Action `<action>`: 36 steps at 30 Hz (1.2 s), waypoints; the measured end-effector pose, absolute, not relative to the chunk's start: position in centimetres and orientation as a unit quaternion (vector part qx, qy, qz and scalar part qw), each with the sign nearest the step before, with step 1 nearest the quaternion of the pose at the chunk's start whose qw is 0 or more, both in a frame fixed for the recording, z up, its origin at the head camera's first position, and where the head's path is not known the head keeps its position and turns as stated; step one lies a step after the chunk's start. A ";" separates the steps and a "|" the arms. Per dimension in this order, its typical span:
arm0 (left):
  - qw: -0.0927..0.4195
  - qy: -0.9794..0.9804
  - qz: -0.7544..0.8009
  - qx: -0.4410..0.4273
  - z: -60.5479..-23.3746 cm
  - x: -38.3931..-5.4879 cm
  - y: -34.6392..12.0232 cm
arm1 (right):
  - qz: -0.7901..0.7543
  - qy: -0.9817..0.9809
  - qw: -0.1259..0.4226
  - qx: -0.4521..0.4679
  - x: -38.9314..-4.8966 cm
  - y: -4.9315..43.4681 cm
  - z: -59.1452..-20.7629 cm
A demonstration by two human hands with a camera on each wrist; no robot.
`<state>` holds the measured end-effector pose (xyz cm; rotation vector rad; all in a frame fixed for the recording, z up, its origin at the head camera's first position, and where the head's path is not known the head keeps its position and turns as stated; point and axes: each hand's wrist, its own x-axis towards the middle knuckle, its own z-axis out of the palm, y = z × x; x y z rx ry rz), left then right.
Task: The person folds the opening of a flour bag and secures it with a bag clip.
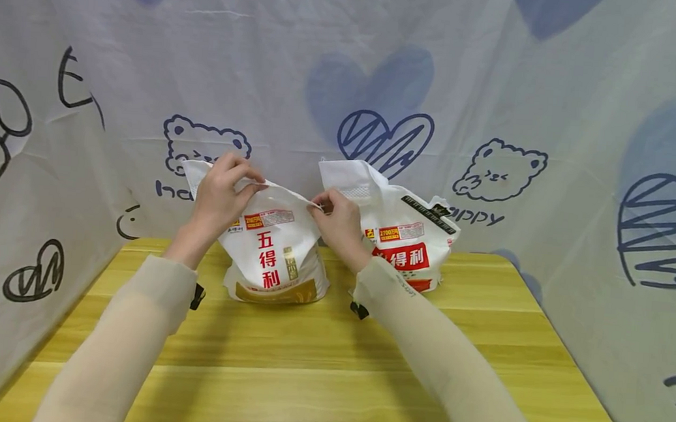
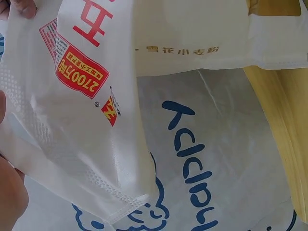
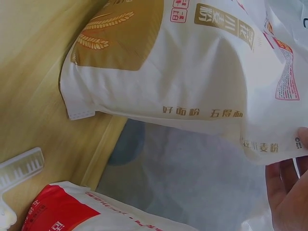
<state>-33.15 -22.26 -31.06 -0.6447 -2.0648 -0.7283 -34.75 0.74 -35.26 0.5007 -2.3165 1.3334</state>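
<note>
A white flour bag (image 1: 270,252) with red lettering and a gold base band stands on the wooden table, its upper part pulled up. My left hand (image 1: 226,187) pinches the bag's top edge left of the middle. At the right end of that edge, my right hand (image 1: 340,223) pinches it between thumb and fingers. In the left wrist view the bag's loose upper corner (image 2: 125,202) hangs past the fingers. The right wrist view shows the bag's full side and the right hand (image 3: 291,192) at its edge.
A second flour bag (image 1: 411,252) with a red label stands to the right, partly behind the right forearm; a black strip (image 1: 429,214) crosses its top. A white toothed plastic piece (image 3: 21,168) lies on the table (image 1: 266,389). A patterned cloth (image 1: 276,89) hangs behind.
</note>
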 end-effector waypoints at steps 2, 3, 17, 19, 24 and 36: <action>0.417 -0.823 -0.287 -0.258 -31.2 -32.9 -22.3 | 0.482 -0.832 0.208 0.180 -34.7 0.8 -35.3; 0.418 -0.822 -0.286 -0.259 -31.3 -32.8 -22.4 | 0.483 -0.831 0.208 0.181 -34.6 0.8 -35.4; 0.421 -0.812 -0.296 -0.275 -32.5 -31.9 -23.2 | 0.471 -0.832 0.208 0.207 -34.3 0.8 -36.0; 0.413 -0.814 -0.300 -0.276 -32.6 -31.9 -23.3 | 0.470 -0.833 0.204 0.207 -34.3 0.8 -36.1; 0.382 -0.830 -0.304 -0.270 -32.7 -31.9 -23.5 | 0.488 -0.826 0.183 0.215 -34.3 0.8 -36.5; 0.332 -0.858 -0.324 -0.221 -32.3 -32.2 -23.5 | 0.483 -0.834 0.159 0.216 -34.1 0.7 -37.1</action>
